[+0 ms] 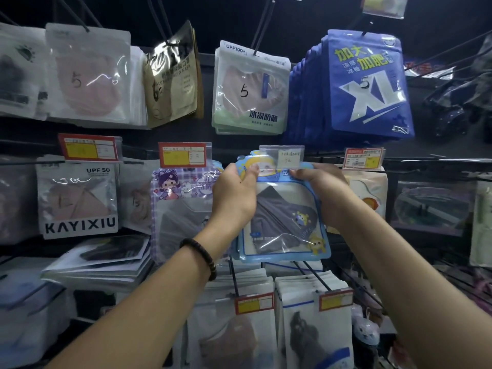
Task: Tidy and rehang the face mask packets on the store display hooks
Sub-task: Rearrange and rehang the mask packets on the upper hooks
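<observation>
Facing the dark display rack, I see hung mask packets filling the view. Largest, at 1 o'clock from centre, is a deep stack of blue XL packets. At 12 o'clock hangs a green-edged packet marked "5" by hand. At 9 o'clock is the KAYIXIU packet, holding a pink mask. Just left of centre sits a purple cartoon packet, partly behind my left wrist.

At centre is the blue-bordered packet, upright, with a grey mask showing through its clear window; more packets of the same kind lie directly behind it. My left hand pinches its top corner at 10 o'clock, thumb on the front and fingers behind. My right hand pinches the top edge at 1 o'clock the same way.

A clear price tag overlaps the packet's top at 12 o'clock, so I cannot tell whether the packet is on its hook. A dark beaded bracelet circles my left wrist.
</observation>
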Available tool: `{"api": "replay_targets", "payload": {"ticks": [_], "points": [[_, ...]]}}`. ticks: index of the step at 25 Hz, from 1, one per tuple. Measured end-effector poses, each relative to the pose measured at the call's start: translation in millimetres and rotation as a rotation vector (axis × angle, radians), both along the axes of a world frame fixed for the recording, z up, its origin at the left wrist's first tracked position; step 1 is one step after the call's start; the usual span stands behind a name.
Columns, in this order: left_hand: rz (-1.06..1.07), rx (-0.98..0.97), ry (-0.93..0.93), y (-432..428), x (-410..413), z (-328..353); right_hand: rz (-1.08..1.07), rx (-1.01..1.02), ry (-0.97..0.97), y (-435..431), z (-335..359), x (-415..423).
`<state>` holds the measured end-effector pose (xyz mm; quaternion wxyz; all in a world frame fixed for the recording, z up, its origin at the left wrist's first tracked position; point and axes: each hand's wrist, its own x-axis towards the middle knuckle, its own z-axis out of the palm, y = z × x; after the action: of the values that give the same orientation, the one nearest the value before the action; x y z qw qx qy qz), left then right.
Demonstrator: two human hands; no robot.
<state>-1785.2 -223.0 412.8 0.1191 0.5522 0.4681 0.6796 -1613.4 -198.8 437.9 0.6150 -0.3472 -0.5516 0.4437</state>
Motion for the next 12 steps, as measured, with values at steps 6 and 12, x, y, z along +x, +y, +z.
{"api": "replay_targets", "payload": {"ticks": [6,12], "points": [[-0.008,-0.061,0.035,-1,-2,4,0.033,-0.153,-0.012,-3,1,-3],[-0.025,-0.076,-0.008,-2,1,-6,-0.013,-0.053,-0.083,-6,-1,-1]]}}
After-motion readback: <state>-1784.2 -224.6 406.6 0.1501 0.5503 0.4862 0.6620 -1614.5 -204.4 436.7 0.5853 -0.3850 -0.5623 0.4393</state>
